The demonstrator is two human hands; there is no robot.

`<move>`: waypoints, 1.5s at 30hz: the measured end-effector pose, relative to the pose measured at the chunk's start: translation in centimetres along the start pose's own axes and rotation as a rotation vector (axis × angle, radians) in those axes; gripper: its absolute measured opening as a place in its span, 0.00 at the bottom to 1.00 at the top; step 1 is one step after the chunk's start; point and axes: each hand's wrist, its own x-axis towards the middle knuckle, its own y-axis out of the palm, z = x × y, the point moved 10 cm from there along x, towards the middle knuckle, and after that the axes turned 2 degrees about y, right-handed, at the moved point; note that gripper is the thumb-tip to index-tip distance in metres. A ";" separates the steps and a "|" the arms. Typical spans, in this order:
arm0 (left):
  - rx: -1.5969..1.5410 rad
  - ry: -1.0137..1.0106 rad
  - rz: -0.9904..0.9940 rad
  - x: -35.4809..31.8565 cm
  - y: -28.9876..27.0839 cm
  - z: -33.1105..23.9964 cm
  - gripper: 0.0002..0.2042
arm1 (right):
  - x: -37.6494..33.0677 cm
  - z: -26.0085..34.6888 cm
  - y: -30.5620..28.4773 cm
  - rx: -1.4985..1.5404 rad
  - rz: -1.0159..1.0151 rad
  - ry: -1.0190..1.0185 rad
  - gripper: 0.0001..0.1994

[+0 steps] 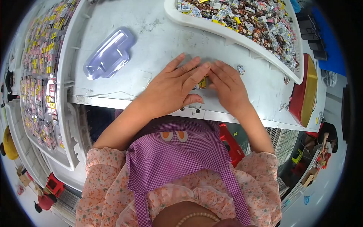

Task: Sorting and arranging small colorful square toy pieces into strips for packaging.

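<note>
My left hand [174, 86] and my right hand [227, 86] lie flat and side by side on the white table [159, 41], fingers pointing away from me. Between and under them sit small wrapped pieces [202, 83], yellow and dark, mostly hidden by the fingers. Both hands press on or cover these pieces; neither visibly grips one. One small wrapped piece [241, 69] lies loose just right of my right hand's fingertips.
A clear plastic blister shell [109, 53] lies at the table's left. A white tray [242, 38] heaped with several small wrapped pieces stands at the back right. Another long tray [41, 75] of sorted pieces runs down the left. A red and yellow box [304, 90] sits at right.
</note>
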 end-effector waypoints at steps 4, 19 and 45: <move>0.084 0.041 -0.019 0.0 -0.3 -0.4 0.39 | 0.4 1.0 -0.1 -0.057 0.064 0.100 0.29; -0.076 -0.306 -0.386 -3.8 -6.7 3.5 0.22 | 0.5 2.1 -1.7 0.060 -0.033 0.184 0.29; -0.971 -0.655 0.041 -3.4 -2.2 6.9 0.19 | -1.1 3.3 -3.1 0.007 -0.304 0.107 0.17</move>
